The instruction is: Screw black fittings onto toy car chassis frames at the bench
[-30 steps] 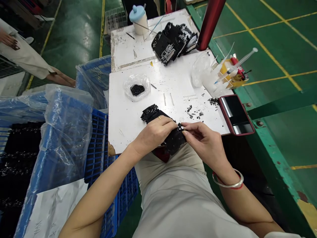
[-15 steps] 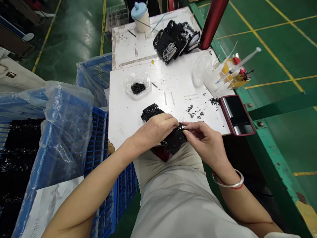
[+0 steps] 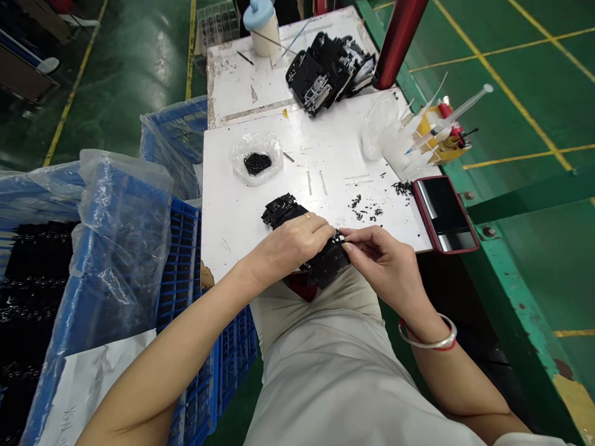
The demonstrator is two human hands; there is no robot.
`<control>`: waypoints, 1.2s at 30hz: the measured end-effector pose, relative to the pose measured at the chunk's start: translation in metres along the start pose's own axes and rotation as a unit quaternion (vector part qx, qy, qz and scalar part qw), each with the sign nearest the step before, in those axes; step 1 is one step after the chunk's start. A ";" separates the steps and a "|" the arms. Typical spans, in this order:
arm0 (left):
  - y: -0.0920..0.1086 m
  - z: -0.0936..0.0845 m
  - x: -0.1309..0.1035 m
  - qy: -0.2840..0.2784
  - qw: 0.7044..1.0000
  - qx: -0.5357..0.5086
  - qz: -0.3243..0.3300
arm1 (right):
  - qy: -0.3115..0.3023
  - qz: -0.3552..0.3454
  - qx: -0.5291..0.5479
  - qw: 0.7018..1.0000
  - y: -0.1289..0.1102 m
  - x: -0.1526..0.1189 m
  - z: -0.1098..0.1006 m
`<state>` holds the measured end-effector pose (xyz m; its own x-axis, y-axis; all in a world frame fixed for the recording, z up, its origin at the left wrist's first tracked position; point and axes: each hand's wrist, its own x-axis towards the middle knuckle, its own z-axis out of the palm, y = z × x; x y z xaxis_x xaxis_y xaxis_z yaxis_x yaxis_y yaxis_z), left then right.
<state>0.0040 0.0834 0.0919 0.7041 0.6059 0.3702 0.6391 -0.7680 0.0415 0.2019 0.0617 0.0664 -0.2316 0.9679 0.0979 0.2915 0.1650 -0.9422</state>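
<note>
A black plastic assembly (image 3: 329,263) lies slantwise at the table's front edge, partly over my lap. My left hand (image 3: 301,240) is wrapped over its middle, with the fingertips near the small fittings on its right side. At that same edge my right hand (image 3: 379,254) pinches with thumb and forefinger; whatever sits between the tips is too small to make out. Beyond the hands, small black bits (image 3: 366,208) are scattered on the white tabletop. A clear plastic bag (image 3: 242,176) holds many tiny black parts, to the left.
More black assemblies (image 3: 325,71) are piled at the back, beside a red post (image 3: 400,43) and a blue-lidded bottle (image 3: 264,31). At right lie a phone (image 3: 446,214) and a yellow holder (image 3: 430,127) with a syringe. Blue crates (image 3: 125,204) stand at left.
Both hands stay at the black assembly in nearly the same pose. The view has shifted slightly; nothing has visibly been let go or picked up.
</note>
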 end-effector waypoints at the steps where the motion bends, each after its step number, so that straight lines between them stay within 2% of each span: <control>1: 0.000 0.001 -0.001 0.012 1.000 0.002 0.009 | -0.002 0.002 0.003 1.000 0.000 0.000 0.000; 7: -0.004 0.006 -0.008 0.075 0.996 -0.034 0.018 | -0.010 0.013 0.026 1.000 0.000 0.002 0.000; 13: -0.004 0.008 -0.011 0.098 0.994 -0.034 0.026 | -0.012 0.029 0.047 0.998 -0.001 0.002 0.002; 18: -0.003 0.009 -0.012 0.097 0.995 -0.025 0.025 | -0.021 0.067 0.081 0.994 -0.003 0.003 0.001; 24: -0.003 0.013 -0.014 0.069 0.998 -0.014 0.002 | -0.018 0.056 0.054 0.997 -0.002 0.003 0.001; 36: 0.000 0.013 -0.014 0.075 0.996 -0.037 -0.038 | -0.014 0.052 0.019 0.998 0.000 0.002 0.003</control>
<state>-0.0015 0.0772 0.0742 0.5967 0.6294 0.4977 0.6606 -0.7375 0.1405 0.1989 0.0630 0.0660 -0.2287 0.9734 -0.0094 0.2795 0.0564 -0.9585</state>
